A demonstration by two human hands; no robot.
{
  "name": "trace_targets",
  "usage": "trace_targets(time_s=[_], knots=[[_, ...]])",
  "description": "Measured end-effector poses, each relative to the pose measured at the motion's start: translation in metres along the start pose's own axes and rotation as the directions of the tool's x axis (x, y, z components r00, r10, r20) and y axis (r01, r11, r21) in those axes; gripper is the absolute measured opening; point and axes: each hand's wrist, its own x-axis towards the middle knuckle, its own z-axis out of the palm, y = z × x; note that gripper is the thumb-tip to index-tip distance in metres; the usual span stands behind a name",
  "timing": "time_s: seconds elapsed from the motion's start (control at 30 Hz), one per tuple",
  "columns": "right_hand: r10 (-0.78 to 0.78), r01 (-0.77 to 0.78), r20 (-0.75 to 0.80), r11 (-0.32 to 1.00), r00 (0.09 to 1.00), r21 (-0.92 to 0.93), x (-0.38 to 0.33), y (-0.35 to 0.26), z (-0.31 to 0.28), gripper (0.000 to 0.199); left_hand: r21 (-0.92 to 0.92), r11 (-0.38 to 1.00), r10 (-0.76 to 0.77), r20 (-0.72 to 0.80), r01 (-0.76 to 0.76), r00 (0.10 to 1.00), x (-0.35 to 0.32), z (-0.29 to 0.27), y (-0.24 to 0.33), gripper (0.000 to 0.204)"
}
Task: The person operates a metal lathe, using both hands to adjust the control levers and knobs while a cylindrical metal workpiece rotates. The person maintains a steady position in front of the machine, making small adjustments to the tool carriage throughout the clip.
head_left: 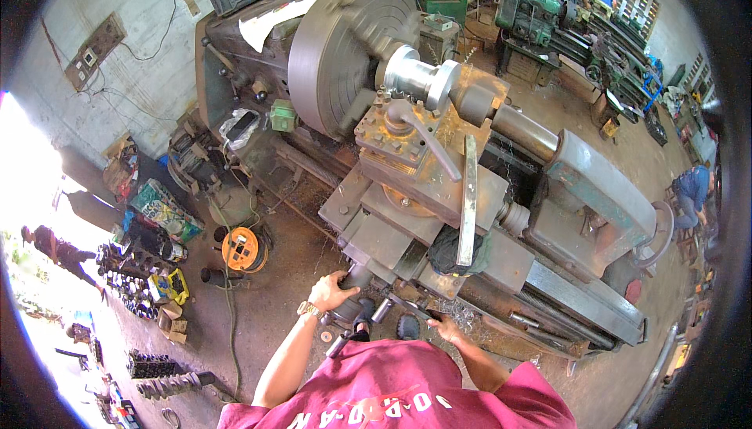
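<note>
Grey steel and rust-brown castings make up the long metalworking lathe (442,202) that fills the middle of the floor, a mass far too heavy and rigid to shift, so only its controls call for a hand. Toward its upper left end, the broad, dark, disc-shaped steel chuck (352,57) looks blurred at its face, likely turning, and should be judged untouchable. Opposite it, the worn grey-green cast tailstock (599,182) would be stiff and weighty, best worked by its rim wheel. Between the two sits the bright silver, stepped metal cylinder (411,76), probably heavy, smooth and slippery if oily, with no safe place to grasp while held there. Just beside it, the rusty square tool post (388,135) looks solid; its long handle is the natural hold. Across the slide lies the flat, pale steel bar (468,202), likely hard and springless, easiest lifted around its middle, minding the edges. Nearer the body, the right hand (449,330) is at the outer end of the slim dark steel lever (411,306), fingers bent toward it; how firmly they close cannot be told. That end should give most leverage. The left hand (333,294) curves, thumb and fingers parted, against the short dark metal cylinder (359,275) at the front of the slide; its squeeze is hidden. Such a smooth, round part would suit a whole-palm hold.
</note>
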Motion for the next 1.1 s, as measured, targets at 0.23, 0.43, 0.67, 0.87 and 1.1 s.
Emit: trace_targets(time_s=[0.23,0.43,0.67,0.87,1.1], knots=[[0.024,-0.023,0.014,0.999,1.0,-0.04,0.001,0.0,-0.002,0.07,0.008,1.0,-0.004,-0.006,0.004,1.0,-0.001,0.001,-0.002,0.072],[-0.006,0.006,-0.029,1.0,1.0,0.013,0.009,0.015,0.008,0.072,0.021,1.0,0.006,-0.006,-0.006,1.0,0.001,0.002,-0.002,0.072],[0.113,-0.11,0.059,0.993,0.992,-0.045,0.003,-0.005,-0.003,0.072,0.014,1.0,0.015,0.0,-0.015,1.0,0.002,0.003,-0.005,0.073],[0.146,-0.146,-0.003,0.986,0.989,-0.084,0.006,-0.005,0.002,0.073,0.008,1.0,0.021,0.008,-0.021,1.0,0.002,0.003,-0.006,0.076],[0.196,-0.194,0.085,0.981,0.977,-0.027,0.007,-0.009,-0.003,0.084,0.022,1.0,-0.011,0.026,0.011,1.0,0.003,0.003,-0.005,0.076]])
